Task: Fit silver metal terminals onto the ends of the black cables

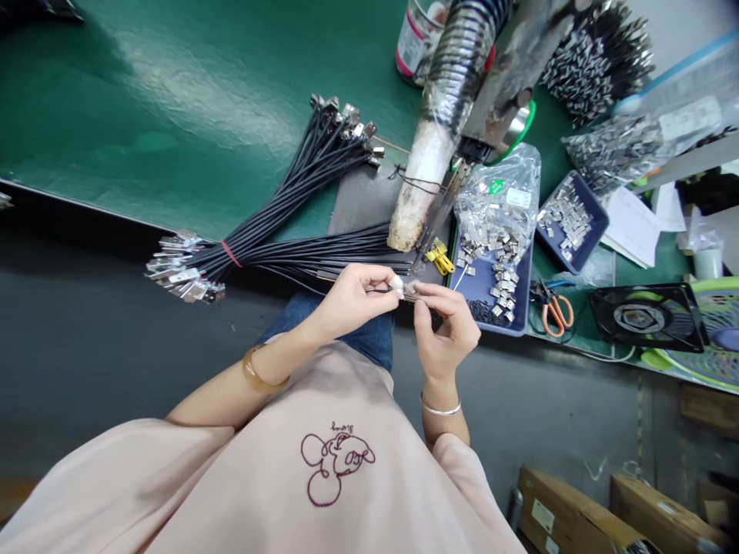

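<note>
In front of my body, my left hand point(359, 300) is closed in a pinch on a thin black cable, with white coverings on its fingertips. Close beside it, fingertips almost meeting, my right hand point(446, 323) pinches near the cable's end; what lies between its fingers is too small to make out. Just beyond both hands lie loose black cables point(340, 250) on the bench. A bundle of black cables point(277, 204) with metal connectors at both ends is tied with a red band point(231, 252). A yellow tool point(441, 258) rests ahead of my right hand.
A flexible duct point(427, 161) with a pale nozzle hangs over the work spot. To the right stand a blue tray point(523, 304) of metal connector shells, a smaller tray point(600, 223), orange-handled pliers point(557, 315) and a black fan point(640, 317). Cardboard boxes point(563, 508) sit on the floor.
</note>
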`<state>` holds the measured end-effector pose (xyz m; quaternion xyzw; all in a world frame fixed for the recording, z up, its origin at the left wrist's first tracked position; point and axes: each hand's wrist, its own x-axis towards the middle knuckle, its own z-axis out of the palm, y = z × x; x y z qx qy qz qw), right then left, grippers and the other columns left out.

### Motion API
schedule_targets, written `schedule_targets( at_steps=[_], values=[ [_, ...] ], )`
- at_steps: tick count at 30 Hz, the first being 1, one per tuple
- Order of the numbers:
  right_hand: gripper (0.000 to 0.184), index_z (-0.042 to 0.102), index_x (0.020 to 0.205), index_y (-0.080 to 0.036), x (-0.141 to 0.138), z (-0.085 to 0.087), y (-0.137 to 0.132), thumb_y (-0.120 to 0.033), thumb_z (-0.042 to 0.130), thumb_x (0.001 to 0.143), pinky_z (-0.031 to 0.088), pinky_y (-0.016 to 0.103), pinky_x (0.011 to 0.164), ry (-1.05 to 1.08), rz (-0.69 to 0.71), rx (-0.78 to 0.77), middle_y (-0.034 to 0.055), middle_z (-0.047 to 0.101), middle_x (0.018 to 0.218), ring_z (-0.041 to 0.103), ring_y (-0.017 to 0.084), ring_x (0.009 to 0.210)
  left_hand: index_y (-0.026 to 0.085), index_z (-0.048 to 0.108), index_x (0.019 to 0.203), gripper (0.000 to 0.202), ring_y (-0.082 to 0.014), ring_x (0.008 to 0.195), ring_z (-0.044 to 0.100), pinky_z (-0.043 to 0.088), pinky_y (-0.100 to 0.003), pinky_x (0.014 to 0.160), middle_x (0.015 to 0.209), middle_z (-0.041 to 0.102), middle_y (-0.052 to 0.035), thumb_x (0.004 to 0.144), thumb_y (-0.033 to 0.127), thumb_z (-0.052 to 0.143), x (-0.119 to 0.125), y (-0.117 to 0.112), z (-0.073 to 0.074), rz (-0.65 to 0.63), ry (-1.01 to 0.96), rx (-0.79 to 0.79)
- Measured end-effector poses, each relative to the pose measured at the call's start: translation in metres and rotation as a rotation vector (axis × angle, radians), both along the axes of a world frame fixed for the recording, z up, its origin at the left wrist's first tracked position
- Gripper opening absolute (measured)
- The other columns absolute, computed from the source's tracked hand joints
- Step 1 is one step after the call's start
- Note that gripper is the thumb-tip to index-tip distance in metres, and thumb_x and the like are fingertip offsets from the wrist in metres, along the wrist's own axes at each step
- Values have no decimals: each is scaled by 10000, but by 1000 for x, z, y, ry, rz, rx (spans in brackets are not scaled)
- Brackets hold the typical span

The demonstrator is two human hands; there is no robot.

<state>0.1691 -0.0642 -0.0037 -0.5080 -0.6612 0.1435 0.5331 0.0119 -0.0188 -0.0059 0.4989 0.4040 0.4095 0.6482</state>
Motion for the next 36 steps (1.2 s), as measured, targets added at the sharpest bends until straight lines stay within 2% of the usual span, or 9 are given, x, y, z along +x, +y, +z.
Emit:
schedule_targets(
  at_steps=[3, 7, 11, 16, 22, 29, 36],
  values=[
    [135, 646, 968, -258, 0, -4, 2, -141, 617, 908, 639, 360, 794, 17, -34, -7, 23, 764, 977, 756, 179, 893, 128, 665, 671, 86, -74, 544, 452, 355, -192, 519, 578, 542, 22, 726, 193, 654, 2, 1, 1, 53, -7, 12],
    [22, 605, 936, -232, 1, -10, 6, -212, 598, 933, 648, 351, 766, 35, -58, -121, 58, 765, 1021, 764, 188, 912, 129, 716, 741, 148, -113, 623, 541, 430, -213, 567, 677, 639, -21, 787, 255, 653, 2, 2, 1, 84, 37, 54],
    [65, 619, 897, -252, 3, -13, 11, -190, 613, 916, 638, 391, 842, -161, -35, -7, 48, 776, 1020, 760, 197, 952, 133, 698, 708, 153, -121, 617, 541, 419, -218, 552, 657, 631, -21, 792, 254, 655, 3, 3, -1, 115, 114, 100],
    [145, 627, 912, -282, 4, -13, 14, -138, 615, 900, 645, 364, 811, -292, -41, 99, 27, 783, 1023, 765, 182, 910, 129, 676, 699, 162, -99, 572, 487, 380, -211, 532, 620, 589, -5, 799, 251, 637, 4, 5, 1, 129, 140, 107],
    [242, 649, 963, -288, 4, -13, 18, -68, 651, 861, 656, 309, 783, -334, -34, 195, 18, 787, 1015, 769, 164, 883, 131, 650, 677, 154, -86, 544, 446, 334, -208, 505, 590, 544, 7, 781, 242, 632, 6, 8, 7, 146, 139, 97],
    [208, 678, 946, -288, 5, -10, 18, -96, 655, 871, 663, 304, 795, -358, -28, 194, 14, 788, 1017, 772, 163, 863, 129, 664, 681, 154, -94, 579, 479, 376, -207, 529, 627, 572, -7, 791, 235, 642, 4, 8, 5, 119, 118, 74],
    [205, 660, 956, -260, 6, -7, 18, -79, 666, 859, 657, 265, 777, -415, -17, 255, 26, 795, 984, 776, 154, 849, 125, 653, 654, 173, -81, 561, 434, 346, -199, 517, 605, 539, 4, 782, 240, 652, 4, 7, 2, 128, 115, 72]
  ],
)
